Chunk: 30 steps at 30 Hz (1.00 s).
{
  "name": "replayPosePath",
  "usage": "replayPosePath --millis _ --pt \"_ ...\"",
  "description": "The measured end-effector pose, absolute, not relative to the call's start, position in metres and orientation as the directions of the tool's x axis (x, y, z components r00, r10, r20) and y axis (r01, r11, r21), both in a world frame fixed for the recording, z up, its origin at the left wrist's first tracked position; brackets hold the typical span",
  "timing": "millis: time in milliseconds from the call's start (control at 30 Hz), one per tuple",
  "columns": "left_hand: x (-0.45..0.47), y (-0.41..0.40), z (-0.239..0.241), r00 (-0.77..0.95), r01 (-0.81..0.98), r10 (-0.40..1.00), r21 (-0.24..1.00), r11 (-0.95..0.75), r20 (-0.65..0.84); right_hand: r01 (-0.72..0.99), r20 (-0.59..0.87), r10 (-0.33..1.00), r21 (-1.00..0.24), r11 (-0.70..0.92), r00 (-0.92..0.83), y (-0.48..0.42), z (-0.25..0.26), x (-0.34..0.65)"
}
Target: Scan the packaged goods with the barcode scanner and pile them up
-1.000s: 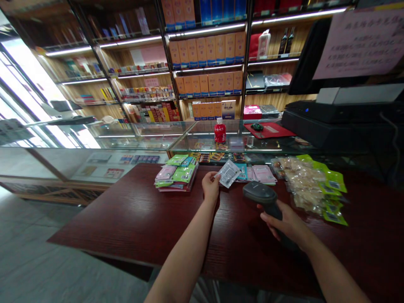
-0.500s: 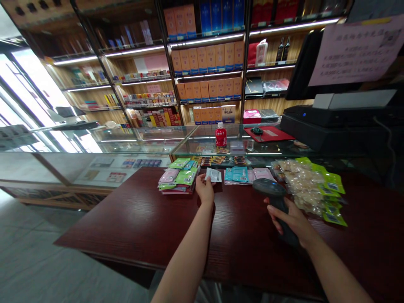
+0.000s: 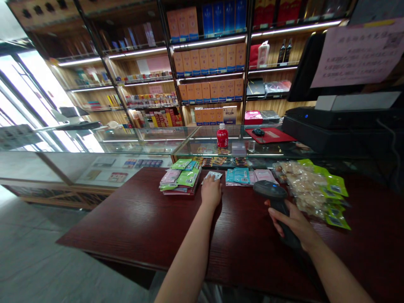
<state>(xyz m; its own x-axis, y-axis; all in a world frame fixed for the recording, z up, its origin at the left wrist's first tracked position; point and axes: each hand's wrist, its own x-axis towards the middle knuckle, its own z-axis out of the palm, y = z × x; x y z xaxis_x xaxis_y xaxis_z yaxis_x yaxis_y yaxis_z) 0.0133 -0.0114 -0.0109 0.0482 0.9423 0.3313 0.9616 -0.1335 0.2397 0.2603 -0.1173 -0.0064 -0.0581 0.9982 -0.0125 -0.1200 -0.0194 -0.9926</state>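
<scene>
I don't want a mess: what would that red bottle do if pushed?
The red bottle might tip if pushed near its white cap, being taller than wide. Toppled, it would probably roll, as its sides look round. It may slide, since the glass counter looks smooth.

A glossy, dark reddish-brown wooden table (image 3: 132, 223) stands just before low glass display cases (image 3: 151, 147) with light wooden frames. Behind them rises tall wood-grain shelving (image 3: 271, 104) with thin black uprights (image 3: 248, 63), lit by bright white light strips (image 3: 296, 28). Tall, glaring windows (image 3: 31, 78) fill the left side; the smooth grey floor (image 3: 38, 265) shows below.
</scene>
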Motion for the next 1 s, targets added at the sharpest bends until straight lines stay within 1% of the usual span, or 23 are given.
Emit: replayPosePath --millis 67,133,267,400,533,700,800,933,1000 --pt "0.014 -0.009 -0.015 0.054 0.961 0.966 0.251 -0.119 0.254 -0.116 -0.005 0.998 -0.993 -0.012 -0.060 -0.118 -0.005 0.260" --pt "0.014 -0.006 -0.019 0.009 0.965 0.975 0.255 -0.067 0.221 -0.114 -0.004 0.998 -0.993 -0.011 -0.059 -0.118 -0.004 0.260" --pt "0.014 0.000 -0.022 -0.089 0.970 0.965 0.240 0.028 0.245 -0.107 -0.021 0.999 -0.994 -0.026 -0.051 -0.119 -0.003 0.259" --pt "0.012 0.007 -0.026 -0.157 0.966 0.960 0.240 0.100 0.233 -0.109 -0.048 0.998 -0.993 -0.053 -0.048 -0.119 -0.003 0.259" --pt "0.010 0.012 -0.029 -0.160 0.964 0.960 0.245 0.102 0.228 -0.112 -0.054 0.997 -0.992 -0.060 -0.055 -0.119 -0.003 0.259" --pt "0.013 0.008 -0.026 -0.167 0.971 0.939 0.214 0.104 0.300 -0.113 -0.058 0.998 -0.992 -0.060 -0.022 -0.117 -0.007 0.258" --pt "0.015 0.002 -0.024 -0.121 0.977 0.923 0.210 0.045 0.365 -0.136 -0.056 0.998 -0.989 -0.052 0.023 -0.114 -0.008 0.260" --pt "0.020 -0.007 -0.021 0.009 0.965 0.890 0.229 -0.127 0.456 -0.189 -0.077 0.992 -0.980 -0.058 0.098 -0.107 -0.007 0.264" --pt "0.025 -0.007 -0.019 0.075 0.945 0.880 0.249 -0.213 0.470 -0.215 -0.087 0.987 -0.975 -0.057 0.132 -0.105 -0.006 0.266"
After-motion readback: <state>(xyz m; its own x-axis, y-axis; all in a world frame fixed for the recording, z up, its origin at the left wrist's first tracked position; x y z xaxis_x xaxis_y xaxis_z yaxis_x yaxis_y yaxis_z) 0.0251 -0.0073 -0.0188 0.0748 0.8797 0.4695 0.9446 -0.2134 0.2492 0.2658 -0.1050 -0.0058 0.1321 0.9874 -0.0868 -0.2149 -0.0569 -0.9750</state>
